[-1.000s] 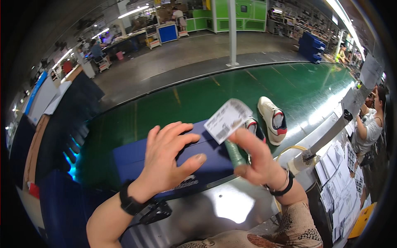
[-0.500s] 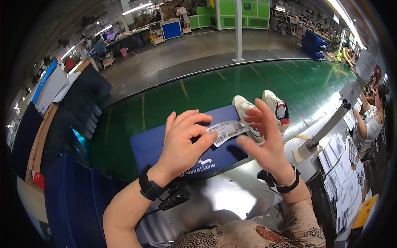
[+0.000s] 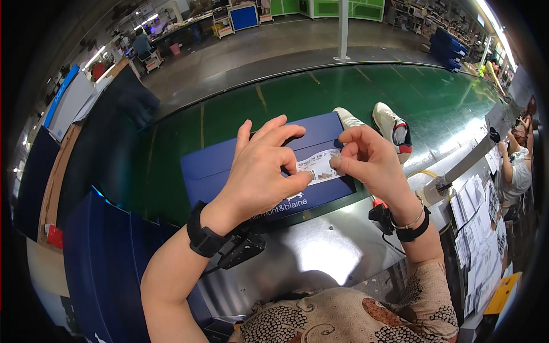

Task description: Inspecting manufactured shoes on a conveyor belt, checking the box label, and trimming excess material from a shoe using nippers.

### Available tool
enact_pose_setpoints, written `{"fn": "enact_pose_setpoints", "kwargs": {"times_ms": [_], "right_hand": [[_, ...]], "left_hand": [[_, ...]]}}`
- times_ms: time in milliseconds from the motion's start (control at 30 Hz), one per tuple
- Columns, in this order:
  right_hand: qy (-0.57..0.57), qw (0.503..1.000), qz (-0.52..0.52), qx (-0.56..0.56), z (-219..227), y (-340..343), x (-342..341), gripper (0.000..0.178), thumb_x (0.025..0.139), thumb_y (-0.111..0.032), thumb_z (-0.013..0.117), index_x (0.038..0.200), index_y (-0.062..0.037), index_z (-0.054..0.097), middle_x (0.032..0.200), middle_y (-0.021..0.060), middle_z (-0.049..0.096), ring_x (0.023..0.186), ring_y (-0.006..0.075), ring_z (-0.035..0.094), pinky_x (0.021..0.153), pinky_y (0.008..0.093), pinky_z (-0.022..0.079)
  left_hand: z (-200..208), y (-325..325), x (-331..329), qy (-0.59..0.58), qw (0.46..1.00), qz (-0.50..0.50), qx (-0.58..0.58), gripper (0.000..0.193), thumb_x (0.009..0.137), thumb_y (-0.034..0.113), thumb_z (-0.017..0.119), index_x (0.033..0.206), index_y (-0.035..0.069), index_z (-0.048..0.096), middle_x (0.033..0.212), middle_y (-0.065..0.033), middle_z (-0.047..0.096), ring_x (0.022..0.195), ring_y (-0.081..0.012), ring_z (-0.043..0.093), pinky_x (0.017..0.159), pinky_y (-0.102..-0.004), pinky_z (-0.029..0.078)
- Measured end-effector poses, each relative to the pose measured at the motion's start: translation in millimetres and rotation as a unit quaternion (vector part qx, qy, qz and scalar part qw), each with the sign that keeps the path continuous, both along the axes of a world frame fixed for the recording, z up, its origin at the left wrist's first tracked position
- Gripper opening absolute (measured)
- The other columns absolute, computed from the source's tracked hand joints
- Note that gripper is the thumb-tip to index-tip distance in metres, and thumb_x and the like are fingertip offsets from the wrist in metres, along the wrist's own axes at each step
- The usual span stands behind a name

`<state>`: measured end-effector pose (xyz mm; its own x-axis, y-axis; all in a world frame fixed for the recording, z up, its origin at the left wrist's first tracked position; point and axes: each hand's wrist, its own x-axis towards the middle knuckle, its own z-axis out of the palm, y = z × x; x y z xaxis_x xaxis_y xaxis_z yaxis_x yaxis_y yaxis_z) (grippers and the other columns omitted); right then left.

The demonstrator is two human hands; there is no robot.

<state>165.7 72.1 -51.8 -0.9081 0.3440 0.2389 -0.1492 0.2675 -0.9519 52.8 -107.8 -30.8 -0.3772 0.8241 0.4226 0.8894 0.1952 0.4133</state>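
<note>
A white printed label (image 3: 318, 162) with a barcode and a small shoe picture is stretched between my hands over the lid of a dark blue shoe box (image 3: 213, 166). My left hand (image 3: 257, 168) pinches the label's left end between thumb and forefinger, its other fingers raised. At the opposite end, my right hand (image 3: 374, 163) grips the label's right edge with thumb and fingertips. Whether the label touches the lid I cannot tell. Beyond the box's right corner stand two white sneakers, a left one (image 3: 347, 118) partly hidden by the box and hand, and a right one (image 3: 391, 124) with red and dark trim.
The box lies on a green conveyor belt (image 3: 229, 119) beside a shiny metal ledge (image 3: 297, 251). More dark blue boxes (image 3: 108, 257) are stacked at my left. Sheets of labels (image 3: 477, 228) hang at right, near a grey post (image 3: 469, 163) and a co-worker (image 3: 512, 171).
My right hand has closed from an open pose onto the label's right end. The label has straightened and moved right. The view has shifted, so the shoes appear higher.
</note>
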Motion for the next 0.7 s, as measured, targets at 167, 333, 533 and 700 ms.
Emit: {"fn": "enact_pose_setpoints", "kwargs": {"times_ms": [167,333,533,700], "right_hand": [[-0.011,1.000,0.010,-0.016,2.9,-2.2,-4.6,0.030,0.072,-0.003,0.068,0.096,0.0032,0.051,0.069,0.0008,0.056,0.063,0.0034,0.052,0.056,0.0171,0.043],[-0.010,0.999,0.022,-0.024,1.0,0.3,-5.8,0.029,0.071,-0.004,0.068,0.094,0.0023,0.051,0.070,0.0009,0.057,0.063,0.0035,0.053,0.056,0.0175,0.043],[-0.004,1.000,0.023,-0.004,-0.2,-4.3,-8.6,0.028,0.071,-0.003,0.069,0.092,0.0011,0.052,0.068,0.0003,0.057,0.063,0.0032,0.053,0.056,0.0176,0.043],[-0.006,0.999,0.002,0.046,-0.6,-10.0,-7.3,0.026,0.071,-0.004,0.068,0.091,0.0008,0.052,0.065,0.0025,0.057,0.060,0.0050,0.053,0.056,0.0195,0.044]], "left_hand": [[1.0,-2.6,-0.9,0.021,1.000,0.018,-0.010,0.025,0.064,0.023,0.071,0.054,0.006,0.055,0.117,-0.0087,0.053,0.123,-0.0314,0.036,0.103,-0.0538,0.011],[1.8,-3.0,-0.9,0.028,0.999,0.022,-0.015,0.026,0.064,0.024,0.071,0.053,0.006,0.055,0.116,-0.0082,0.054,0.122,-0.0309,0.036,0.102,-0.0533,0.012],[2.5,-7.1,-3.3,0.027,0.999,0.024,-0.015,0.025,0.063,0.023,0.070,0.054,0.006,0.054,0.116,-0.0082,0.054,0.122,-0.0309,0.037,0.102,-0.0536,0.013],[1.0,-8.7,-1.9,0.033,0.999,0.024,-0.012,0.023,0.062,0.021,0.070,0.055,0.007,0.053,0.115,-0.0079,0.054,0.121,-0.0307,0.037,0.101,-0.0537,0.013]]}}
